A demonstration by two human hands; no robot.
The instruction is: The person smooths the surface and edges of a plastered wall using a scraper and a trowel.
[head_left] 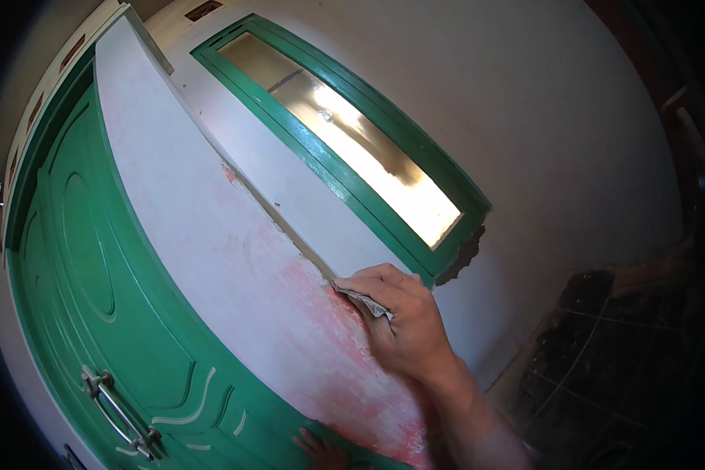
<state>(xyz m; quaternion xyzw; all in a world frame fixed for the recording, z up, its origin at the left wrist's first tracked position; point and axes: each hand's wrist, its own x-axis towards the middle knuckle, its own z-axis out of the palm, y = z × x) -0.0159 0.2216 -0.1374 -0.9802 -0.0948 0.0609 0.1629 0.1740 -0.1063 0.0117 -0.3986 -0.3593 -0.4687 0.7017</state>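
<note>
My right hand [399, 313] is closed around a folded grey piece of sandpaper [364, 300], pinched between thumb and fingers. The sandpaper's edge meets the chipped corner of the white wall strip [235, 290], where pinkish-red patches show through the paint. Low in the view, my left hand [321, 452] lies with fingers spread against the edge of the green door [157, 329], in shadow. Its wrist is mostly hidden at the frame's bottom.
A metal pull handle [121, 415] sticks out from the door. Beyond the corner is a green-framed window [439, 270] with broken plaster at its lower end. Dark tiles [603, 368] cover the surface at right.
</note>
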